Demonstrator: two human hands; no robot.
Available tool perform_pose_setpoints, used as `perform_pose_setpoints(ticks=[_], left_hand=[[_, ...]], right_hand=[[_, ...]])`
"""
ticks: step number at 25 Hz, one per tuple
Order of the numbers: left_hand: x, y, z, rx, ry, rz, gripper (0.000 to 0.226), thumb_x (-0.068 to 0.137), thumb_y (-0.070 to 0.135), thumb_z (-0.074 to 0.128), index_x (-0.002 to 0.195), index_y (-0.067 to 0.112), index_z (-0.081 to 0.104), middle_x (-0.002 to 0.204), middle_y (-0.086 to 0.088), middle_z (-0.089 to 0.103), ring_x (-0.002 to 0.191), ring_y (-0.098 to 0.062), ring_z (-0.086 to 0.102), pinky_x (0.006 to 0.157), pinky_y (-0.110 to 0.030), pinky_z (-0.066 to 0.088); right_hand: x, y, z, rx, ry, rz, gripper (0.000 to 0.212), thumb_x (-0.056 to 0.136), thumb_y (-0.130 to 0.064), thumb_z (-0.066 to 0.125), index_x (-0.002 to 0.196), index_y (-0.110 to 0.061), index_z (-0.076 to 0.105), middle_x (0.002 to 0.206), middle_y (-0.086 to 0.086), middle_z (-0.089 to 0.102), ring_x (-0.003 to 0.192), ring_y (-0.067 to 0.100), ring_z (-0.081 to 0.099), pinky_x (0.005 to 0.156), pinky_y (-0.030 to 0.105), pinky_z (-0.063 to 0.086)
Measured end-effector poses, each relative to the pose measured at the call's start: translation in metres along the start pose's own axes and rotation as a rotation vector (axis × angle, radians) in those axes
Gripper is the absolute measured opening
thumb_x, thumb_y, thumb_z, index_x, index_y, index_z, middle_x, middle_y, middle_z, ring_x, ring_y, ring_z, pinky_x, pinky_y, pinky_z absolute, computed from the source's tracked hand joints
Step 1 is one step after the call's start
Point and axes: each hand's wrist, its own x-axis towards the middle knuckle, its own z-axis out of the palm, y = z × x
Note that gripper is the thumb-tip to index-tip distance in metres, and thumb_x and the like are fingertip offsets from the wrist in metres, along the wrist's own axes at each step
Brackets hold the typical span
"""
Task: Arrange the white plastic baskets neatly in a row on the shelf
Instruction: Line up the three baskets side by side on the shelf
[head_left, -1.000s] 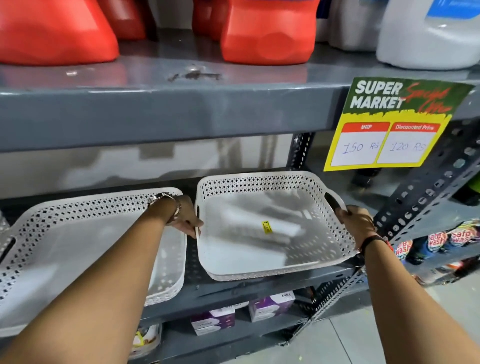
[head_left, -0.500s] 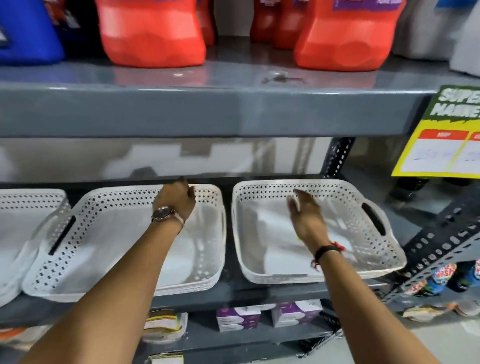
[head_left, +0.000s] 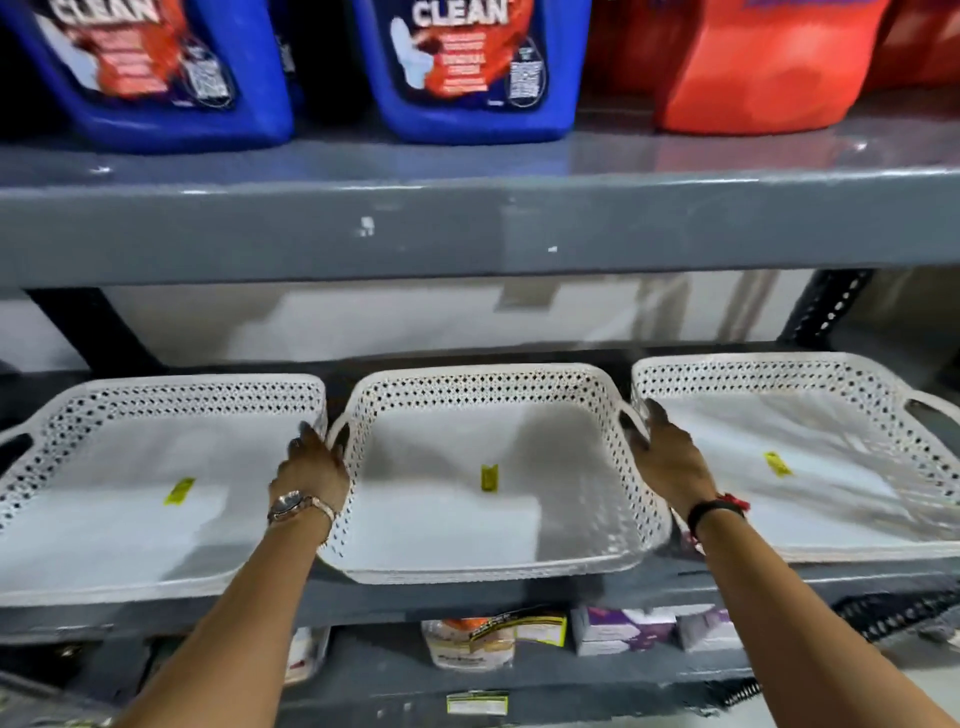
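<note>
Head view: three white perforated plastic baskets sit side by side on the grey metal shelf (head_left: 467, 597). My left hand (head_left: 311, 470) grips the left handle of the middle white basket (head_left: 493, 499), and my right hand (head_left: 670, 457) closes on its right handle. The left white basket (head_left: 130, 488) nearly touches it; the right white basket (head_left: 810, 457) sits just beside it and looks set slightly further back. I judge the row mostly done; what's left is squaring this middle one and evening the fronts.
</note>
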Motion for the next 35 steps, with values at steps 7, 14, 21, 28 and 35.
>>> perform_pose_setpoints(ticks=[7, 14, 21, 28, 35], left_hand=[[-0.006, 0.005, 0.003, -0.057, 0.083, 0.086, 0.033, 0.093, 0.003, 0.036, 0.123, -0.010, 0.039, 0.125, -0.032, 0.050, 0.111, -0.048, 0.055, 0.088, -0.054, 0.048], [0.003, 0.007, 0.004, 0.094, -0.034, 0.106, 0.063, 0.093, -0.002, 0.030, 0.150, 0.004, 0.005, 0.148, -0.021, 0.032, 0.125, -0.042, 0.047, 0.100, -0.046, 0.042], [0.037, 0.030, 0.003, 0.064, -0.033, 0.128, 0.056, 0.094, -0.001, 0.026, 0.148, 0.005, 0.011, 0.150, -0.020, 0.029, 0.126, -0.046, 0.045, 0.102, -0.050, 0.039], [0.037, 0.031, 0.003, 0.020, 0.026, 0.136, 0.055, 0.094, 0.002, 0.024, 0.148, 0.010, 0.018, 0.146, -0.022, 0.036, 0.123, -0.047, 0.046, 0.099, -0.052, 0.040], [0.015, 0.022, 0.002, 0.017, 0.007, 0.092, 0.059, 0.094, -0.001, 0.026, 0.149, 0.013, 0.014, 0.149, -0.020, 0.032, 0.126, -0.045, 0.045, 0.102, -0.050, 0.039]], right_hand=[[-0.009, -0.008, 0.005, -0.145, 0.068, -0.078, 0.040, 0.097, -0.014, 0.032, 0.137, -0.005, 0.029, 0.124, 0.027, 0.055, 0.110, 0.039, 0.055, 0.085, 0.042, 0.047], [-0.001, -0.010, 0.013, -0.269, 0.084, -0.124, 0.064, 0.086, 0.012, 0.030, 0.146, -0.009, 0.021, 0.150, 0.013, 0.032, 0.129, 0.032, 0.044, 0.102, 0.038, 0.042], [0.041, -0.024, 0.015, -0.226, 0.131, -0.161, 0.060, 0.084, 0.014, 0.031, 0.142, -0.003, 0.030, 0.140, 0.020, 0.044, 0.118, 0.039, 0.051, 0.095, 0.040, 0.045], [0.047, -0.025, 0.017, -0.229, 0.129, -0.148, 0.058, 0.087, 0.011, 0.030, 0.143, -0.003, 0.029, 0.144, 0.019, 0.040, 0.126, 0.037, 0.045, 0.098, 0.041, 0.043], [0.021, -0.018, 0.013, -0.226, 0.076, -0.107, 0.061, 0.088, 0.009, 0.032, 0.146, -0.009, 0.021, 0.151, 0.011, 0.032, 0.129, 0.031, 0.044, 0.100, 0.037, 0.042]])
